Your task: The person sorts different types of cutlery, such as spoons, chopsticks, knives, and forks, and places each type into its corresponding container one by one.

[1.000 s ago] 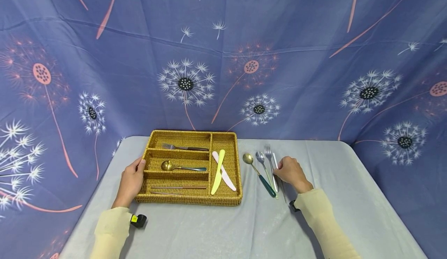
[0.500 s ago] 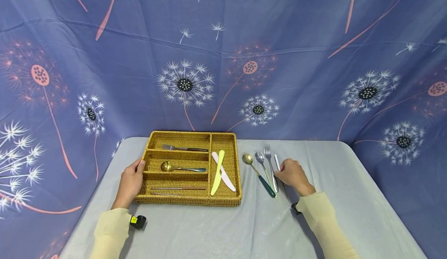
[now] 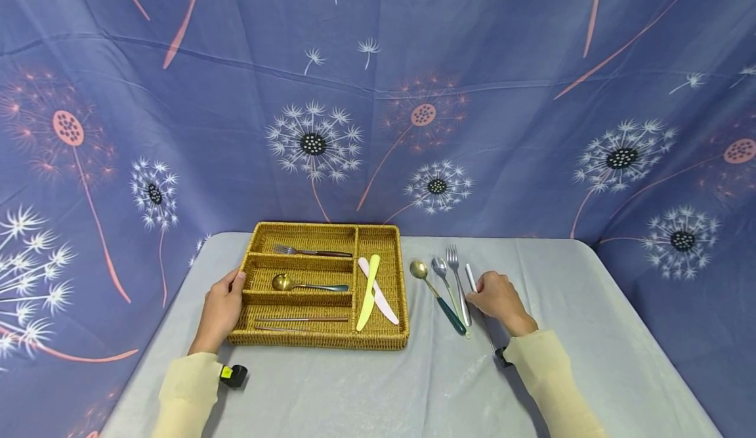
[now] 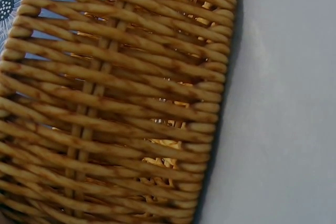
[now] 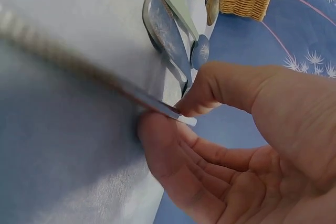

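My left hand [image 3: 220, 312] holds the left rim of a woven wicker cutlery tray [image 3: 319, 342]; the tray's side wall [image 4: 115, 98] fills much of the left wrist view. Right of the tray, my right hand [image 3: 499, 299] pinches a thin metal chopstick [image 5: 142, 95] between thumb and fingers. One end, whitish in the head view, points toward the backdrop. Whether a second stick lies along it, I cannot tell. Just left of this hand lie a silver fork [image 3: 453, 264], a small silver spoon [image 3: 440, 267] and a gold spoon with a green handle [image 3: 451, 316].
Inside the tray are a dark-handled fork [image 3: 319, 252], a gold spoon [image 3: 285, 282], thin chopsticks [image 3: 321, 318], and crossed yellow [image 3: 367, 303] and pink knives [image 3: 385, 303]. A grey cloth [image 3: 354, 392] covers the table, and a blue dandelion backdrop [image 3: 508, 182] hangs behind.
My right hand has shifted slightly right and toward me with the chopstick, widening the gap to the fork. The left hand and tray have stayed in place.
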### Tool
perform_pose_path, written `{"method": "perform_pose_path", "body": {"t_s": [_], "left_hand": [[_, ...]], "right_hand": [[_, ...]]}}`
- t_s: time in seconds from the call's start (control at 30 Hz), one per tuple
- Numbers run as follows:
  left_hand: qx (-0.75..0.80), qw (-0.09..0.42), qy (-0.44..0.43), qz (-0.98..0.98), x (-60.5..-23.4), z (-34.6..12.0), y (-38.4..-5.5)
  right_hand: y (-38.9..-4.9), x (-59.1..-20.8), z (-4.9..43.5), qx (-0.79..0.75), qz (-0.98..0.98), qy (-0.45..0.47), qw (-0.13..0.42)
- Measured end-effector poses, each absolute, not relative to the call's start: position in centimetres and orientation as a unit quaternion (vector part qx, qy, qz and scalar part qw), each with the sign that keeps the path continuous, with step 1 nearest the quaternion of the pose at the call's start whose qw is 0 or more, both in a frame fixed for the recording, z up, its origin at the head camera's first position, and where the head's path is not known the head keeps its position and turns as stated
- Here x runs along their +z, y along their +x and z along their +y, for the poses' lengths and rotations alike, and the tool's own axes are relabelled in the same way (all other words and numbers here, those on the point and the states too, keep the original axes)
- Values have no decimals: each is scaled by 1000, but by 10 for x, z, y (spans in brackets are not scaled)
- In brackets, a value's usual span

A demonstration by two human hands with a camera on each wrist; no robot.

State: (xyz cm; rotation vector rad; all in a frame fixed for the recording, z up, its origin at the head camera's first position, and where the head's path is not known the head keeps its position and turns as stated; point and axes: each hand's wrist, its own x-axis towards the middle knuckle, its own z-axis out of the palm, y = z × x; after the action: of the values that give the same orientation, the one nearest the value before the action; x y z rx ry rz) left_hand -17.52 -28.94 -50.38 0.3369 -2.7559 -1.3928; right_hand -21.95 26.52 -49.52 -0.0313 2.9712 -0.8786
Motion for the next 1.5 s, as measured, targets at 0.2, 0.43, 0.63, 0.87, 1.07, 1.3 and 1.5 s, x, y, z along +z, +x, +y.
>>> {"method": "perform_pose_path", "body": {"t_s": [0.2, 0.43, 0.63, 0.87, 1.07, 1.3, 1.5], "left_hand": [[-449, 19, 110, -886, -505, -290, -174], [-448, 22, 109, -887, -506, -289, -173], [-449, 29, 106, -887, -506, -286, -174], [-447, 33, 104, -888, -505, -288, -174], [-446, 32, 105, -888, -504, -289, -175], [-445, 39, 107, -888, -504, -289, -175], [-444, 38, 106, -889, -505, -289, -175]], "right_hand": [[-214, -493, 266, -273, 962, -5, 23], [-208, -490, 270, -273, 961, -3, 31], [-203, -488, 274, -263, 964, -3, 34], [-200, -483, 271, -262, 964, -15, 39], [-198, -475, 268, -254, 966, -31, 34], [-195, -468, 266, -253, 966, -43, 36], [-191, -461, 263, -252, 965, -69, 31]]}}
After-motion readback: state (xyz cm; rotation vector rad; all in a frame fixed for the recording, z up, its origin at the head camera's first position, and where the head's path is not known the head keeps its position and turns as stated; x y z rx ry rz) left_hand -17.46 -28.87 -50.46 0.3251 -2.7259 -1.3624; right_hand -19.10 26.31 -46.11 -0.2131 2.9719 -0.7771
